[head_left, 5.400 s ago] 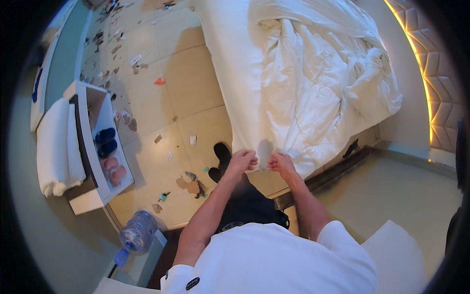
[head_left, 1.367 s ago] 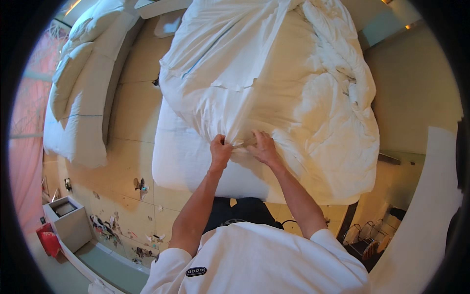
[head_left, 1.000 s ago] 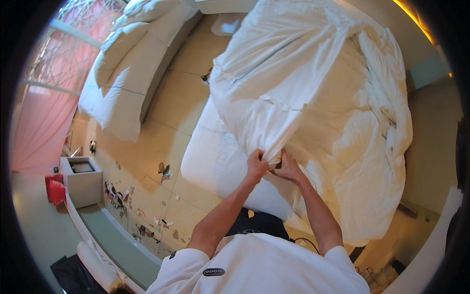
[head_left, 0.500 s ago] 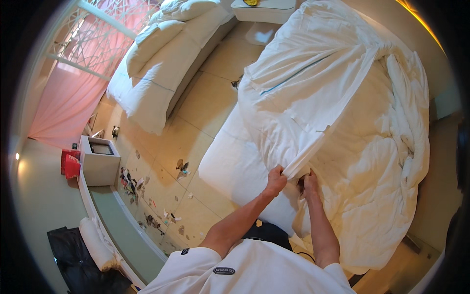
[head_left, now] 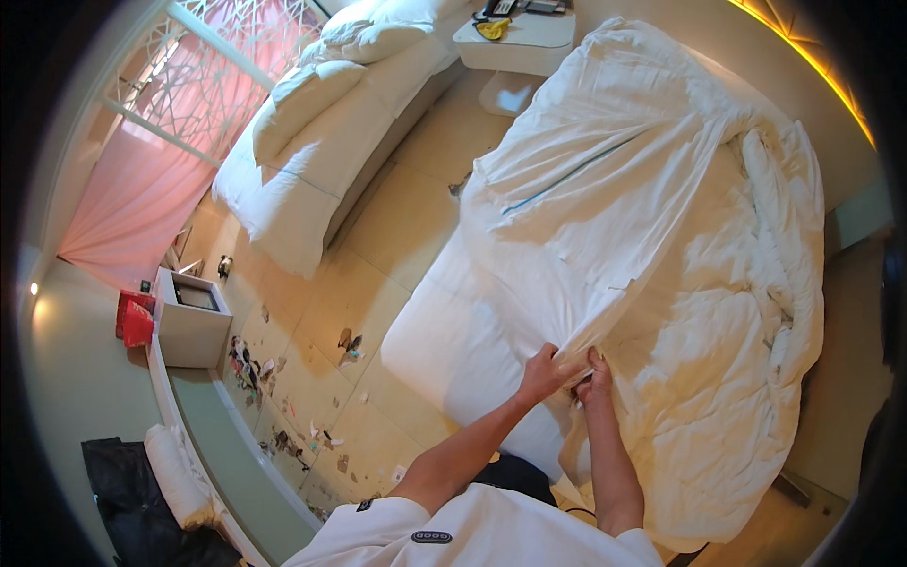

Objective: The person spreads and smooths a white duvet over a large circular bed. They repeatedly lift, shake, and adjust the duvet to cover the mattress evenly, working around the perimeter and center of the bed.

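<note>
Toward the mattress's [head_left: 439,326] near edge: left hand [head_left: 541,376] closed on gathered white cover [head_left: 576,231] | right hand [head_left: 595,380], just beside, fingers curled on same bunched cloth | cover: thin, creased, blue-striped, reaching toward far edge | quilt [head_left: 699,416]: thick, puckered, overhanging right edge.

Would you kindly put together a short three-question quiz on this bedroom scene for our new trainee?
1. True or false: the left hand and the right hand are close together at the white bedding.
2. Multiple choice: what colour is the curtain at the picture's upper left?
A) blue
B) pink
C) green
3. Fill in the blank: the yellow item near the picture's top edge lies on a white ____.

Key:
1. True
2. B
3. bedside table
</note>
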A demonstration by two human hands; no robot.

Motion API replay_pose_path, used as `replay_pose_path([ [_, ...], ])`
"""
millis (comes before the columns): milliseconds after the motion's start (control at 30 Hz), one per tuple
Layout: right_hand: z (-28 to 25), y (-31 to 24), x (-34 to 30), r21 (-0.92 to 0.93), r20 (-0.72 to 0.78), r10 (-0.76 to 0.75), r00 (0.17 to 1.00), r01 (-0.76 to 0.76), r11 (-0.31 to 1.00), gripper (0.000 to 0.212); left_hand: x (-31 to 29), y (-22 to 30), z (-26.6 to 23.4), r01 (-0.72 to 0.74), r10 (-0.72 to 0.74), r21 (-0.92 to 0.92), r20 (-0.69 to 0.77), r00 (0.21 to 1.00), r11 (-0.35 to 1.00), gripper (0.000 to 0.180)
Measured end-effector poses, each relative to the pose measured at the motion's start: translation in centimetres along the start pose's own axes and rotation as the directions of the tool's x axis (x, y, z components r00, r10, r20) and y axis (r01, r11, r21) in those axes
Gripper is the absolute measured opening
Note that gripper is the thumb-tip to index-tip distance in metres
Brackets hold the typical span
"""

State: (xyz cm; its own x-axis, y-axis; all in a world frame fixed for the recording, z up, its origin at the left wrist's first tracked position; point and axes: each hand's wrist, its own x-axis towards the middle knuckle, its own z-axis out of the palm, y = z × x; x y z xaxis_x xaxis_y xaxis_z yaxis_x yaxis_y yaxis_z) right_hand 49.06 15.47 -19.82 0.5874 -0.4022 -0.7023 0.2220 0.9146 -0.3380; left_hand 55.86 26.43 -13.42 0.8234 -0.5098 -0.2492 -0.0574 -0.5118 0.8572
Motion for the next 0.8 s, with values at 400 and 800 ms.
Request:
replay_pose_path([
  [400, 10.0, -14.4, -10.1, -0.405, 0.192, -0.468, 0.863, 0.504, 0.763, 0.029, 4.3, -2.2, -1.8, -0.285, 0.353, 0.3, -0.201, 0.914, 0.91, 0.017],
  [800, -2.2, -10.2, -29.7, -0.745, 0.226, -0.319, 0.92, 0.374, 0.552, 0.02, 12.8, -3.4, -6.4, -0.128, 0.139, 0.059, -0.269, 0.953, 0.99, 0.017],
])
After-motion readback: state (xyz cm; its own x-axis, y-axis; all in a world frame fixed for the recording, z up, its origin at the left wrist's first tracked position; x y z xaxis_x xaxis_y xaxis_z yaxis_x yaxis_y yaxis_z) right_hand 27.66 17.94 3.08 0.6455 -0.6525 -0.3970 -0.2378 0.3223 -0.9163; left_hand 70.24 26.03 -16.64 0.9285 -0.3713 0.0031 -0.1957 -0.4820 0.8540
